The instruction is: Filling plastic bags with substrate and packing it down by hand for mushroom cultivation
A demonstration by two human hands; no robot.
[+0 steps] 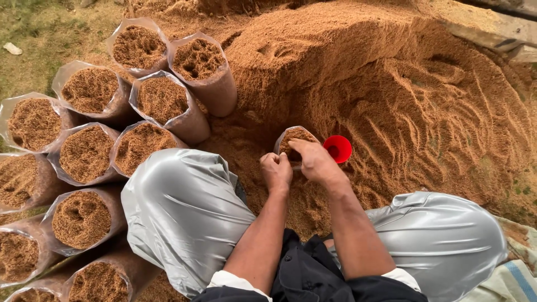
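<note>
I see the small clear bag of sawdust standing in the sawdust heap, between my hands: left hand clenched on its near rim, right hand pressing into its fill, red cup just beside.

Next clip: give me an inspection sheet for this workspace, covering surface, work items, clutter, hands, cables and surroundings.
Surface: large heap of brown sawdust-like material on the ground, finger grooves raked across it.
Work items: small clear bag partly filled with the material, standing in the heap; red cup lying just right of it.
Clutter: filled clear bags standing upright in a group to the left; a pale scrap on the grass.
Hands: left hand grips the bag's near rim; right hand presses fingers into the bag's top.
Cables: nothing seen.
Surroundings: grass upper left, concrete edge upper right, cloth lower right.
</note>
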